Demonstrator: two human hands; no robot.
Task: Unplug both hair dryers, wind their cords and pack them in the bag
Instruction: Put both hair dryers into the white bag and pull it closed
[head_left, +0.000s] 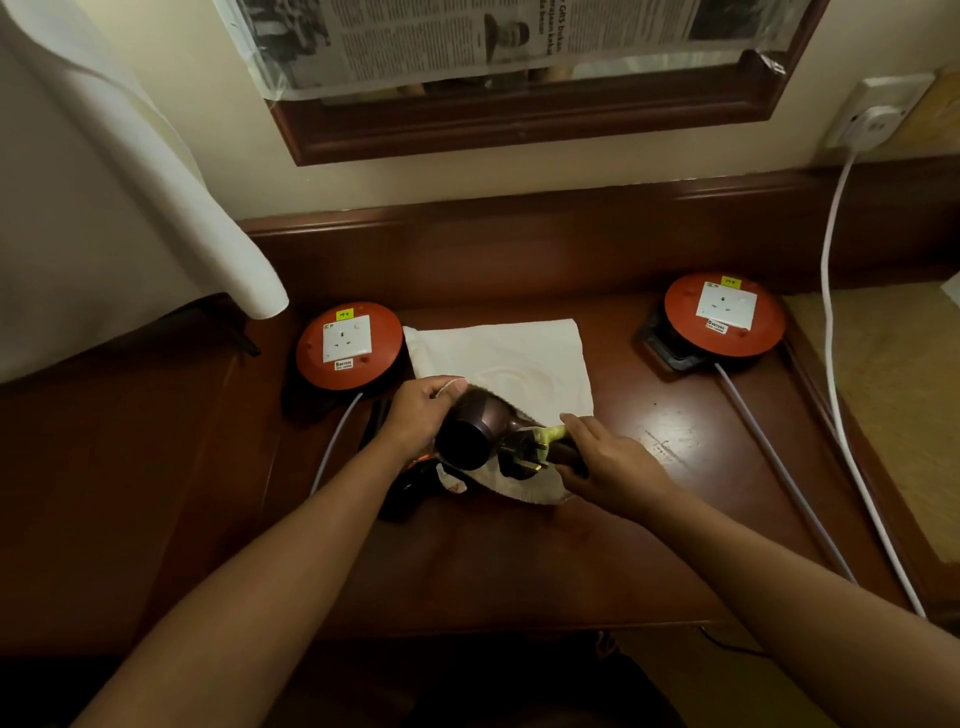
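Two reels with bare sockets, so both dryers look unplugged. Left reel (349, 345) first, then the left hand (422, 410) pinching the white bag (511, 364) mouth open, the dark hair dryer (470, 434) going in, and the right hand (605, 460) wrapped round its handle and plug (522, 457) (cord wound, I think). Feed the nozzle first and keep that mouth wide.

Dark maroon hair dryer (470, 434), nozzle toward the camera, lying at the mouth of the white cloth bag (506, 364) on the wooden desk; its black plug (519, 457), brass pins showing, rests against the handle, cord bound with a yellow-green tie (550, 436)
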